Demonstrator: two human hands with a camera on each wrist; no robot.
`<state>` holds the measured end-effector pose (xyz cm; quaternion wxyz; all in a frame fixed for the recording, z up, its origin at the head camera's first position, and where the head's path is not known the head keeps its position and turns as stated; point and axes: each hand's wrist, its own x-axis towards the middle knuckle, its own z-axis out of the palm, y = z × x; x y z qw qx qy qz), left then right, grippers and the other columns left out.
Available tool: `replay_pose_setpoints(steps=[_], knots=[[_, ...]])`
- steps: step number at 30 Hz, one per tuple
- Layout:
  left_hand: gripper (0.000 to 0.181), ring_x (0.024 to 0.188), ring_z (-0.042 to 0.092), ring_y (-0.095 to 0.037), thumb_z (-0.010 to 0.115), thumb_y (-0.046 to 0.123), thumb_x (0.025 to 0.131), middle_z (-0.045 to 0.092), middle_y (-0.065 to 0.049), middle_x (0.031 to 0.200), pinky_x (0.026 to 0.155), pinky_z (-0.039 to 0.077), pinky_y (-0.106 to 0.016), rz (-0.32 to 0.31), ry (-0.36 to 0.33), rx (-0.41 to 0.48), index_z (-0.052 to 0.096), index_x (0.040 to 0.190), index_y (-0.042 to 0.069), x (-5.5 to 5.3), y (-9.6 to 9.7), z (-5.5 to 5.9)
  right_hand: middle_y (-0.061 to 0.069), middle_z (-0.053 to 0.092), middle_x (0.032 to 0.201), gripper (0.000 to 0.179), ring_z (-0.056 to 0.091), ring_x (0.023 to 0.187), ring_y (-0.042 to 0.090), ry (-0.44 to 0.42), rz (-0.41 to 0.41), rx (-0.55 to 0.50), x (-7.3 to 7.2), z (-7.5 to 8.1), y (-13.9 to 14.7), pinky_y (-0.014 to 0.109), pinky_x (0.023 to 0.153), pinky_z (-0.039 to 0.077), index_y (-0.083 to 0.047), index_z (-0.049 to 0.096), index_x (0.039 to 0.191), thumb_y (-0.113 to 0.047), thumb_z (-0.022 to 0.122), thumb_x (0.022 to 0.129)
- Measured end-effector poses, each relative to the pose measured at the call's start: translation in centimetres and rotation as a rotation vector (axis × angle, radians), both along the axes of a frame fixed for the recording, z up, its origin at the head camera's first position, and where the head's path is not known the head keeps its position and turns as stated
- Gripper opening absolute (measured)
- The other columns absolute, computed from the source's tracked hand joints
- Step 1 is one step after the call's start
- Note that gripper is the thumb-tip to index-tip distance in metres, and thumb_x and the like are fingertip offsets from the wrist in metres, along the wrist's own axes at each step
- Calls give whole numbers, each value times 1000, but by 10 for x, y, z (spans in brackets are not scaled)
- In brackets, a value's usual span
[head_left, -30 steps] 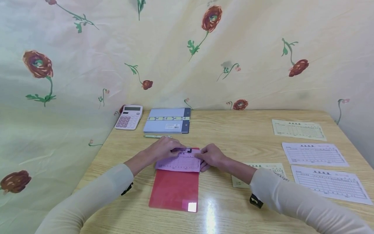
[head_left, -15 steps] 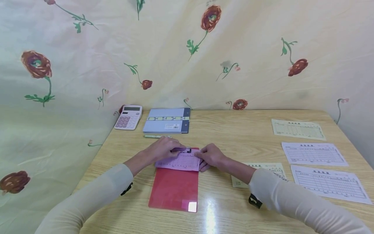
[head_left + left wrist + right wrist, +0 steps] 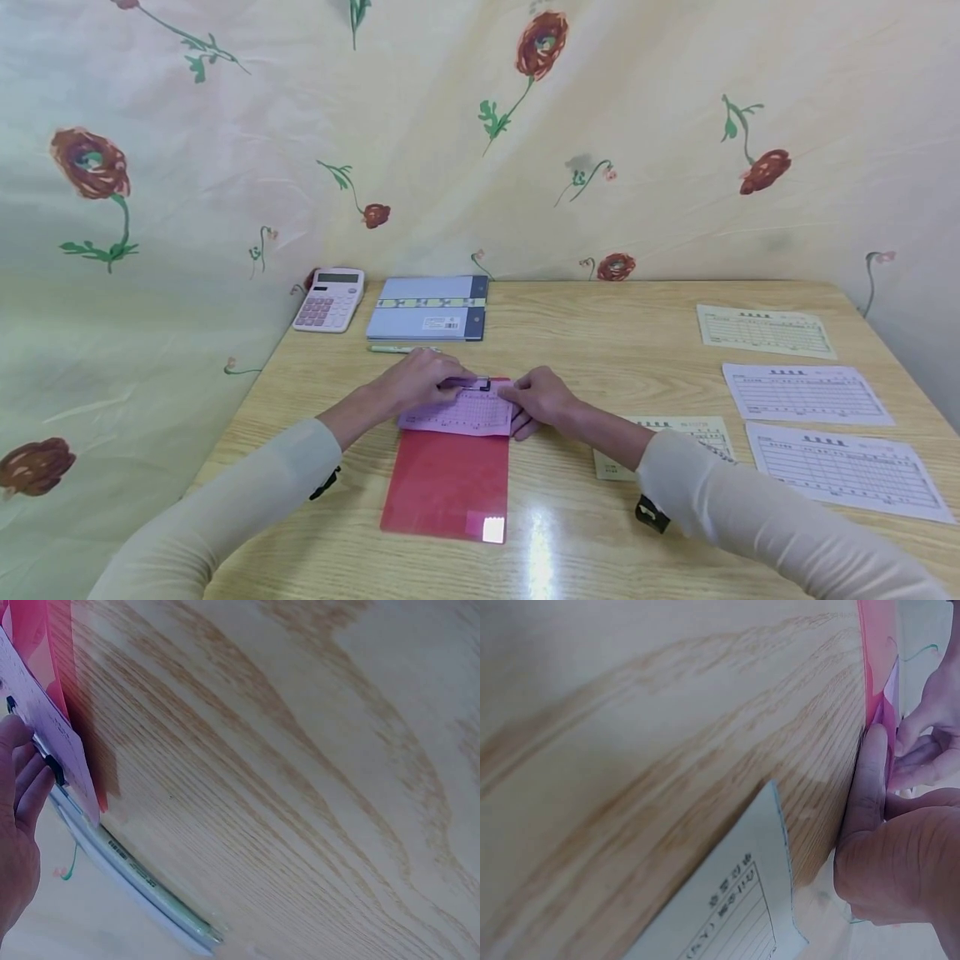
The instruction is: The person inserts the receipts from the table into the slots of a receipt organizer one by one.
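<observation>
A red clipboard (image 3: 450,483) lies on the table in front of the person, a pink printed form (image 3: 465,417) across its upper part. The left hand (image 3: 420,379) pinches the clip (image 3: 485,385) at the board's top, thumb on the near side, fingers behind; the left wrist view shows these fingers (image 3: 34,780) along the clip's wire and black end. With thumb and fingers the right hand (image 3: 547,397) pinches the form's right edge, at the board's upper right corner. In the right wrist view its index finger (image 3: 866,780) lies straight along the board's side.
Behind the left hand lies a light green pen (image 3: 390,349), then a blue notebook (image 3: 423,312) and a calculator (image 3: 330,300). A pale green form (image 3: 622,467) lies partly under the right forearm. Several more forms (image 3: 810,393) line the table's right side. A floral cloth hangs behind.
The pink form's lower edge has shifted slightly up toward the clip, baring a little more of the red board. Both hands keep almost the same place and hold.
</observation>
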<state>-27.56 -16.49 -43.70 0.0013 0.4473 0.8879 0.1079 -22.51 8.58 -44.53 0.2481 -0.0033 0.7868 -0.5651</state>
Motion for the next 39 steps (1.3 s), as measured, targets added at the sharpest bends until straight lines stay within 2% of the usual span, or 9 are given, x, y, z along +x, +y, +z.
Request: replay_pose_setpoints(steps=[16,23,30,39], knots=[[34,76,60,-6,78,3,90,79,0,104,69,50,-21,-44,-1,34,80,122,10,-1,0,1,17,73,74,34,72,57,22,30,-11,40,-1,-1,-2,35,56,61,11,73,118,-19,60,110],[33,78,62,-6,79,5,89,79,2,104,72,52,-23,-53,32,27,81,121,11,-2,-1,1,16,72,71,35,72,55,22,45,-9,52,0,-1,-4,35,55,61,12,73,118,-19,61,110],[34,79,62,-6,80,6,90,79,2,104,72,52,-22,-36,18,12,80,123,12,-1,0,1,16,72,69,35,72,55,23,53,-13,68,-1,-2,-4,36,54,61,13,73,117,-20,60,110],[33,79,64,-7,78,3,90,79,0,103,71,52,-22,-57,31,48,81,122,10,-2,0,-2,18,71,68,34,71,52,22,59,-11,39,0,-3,-3,37,53,60,14,73,116,-17,60,110]])
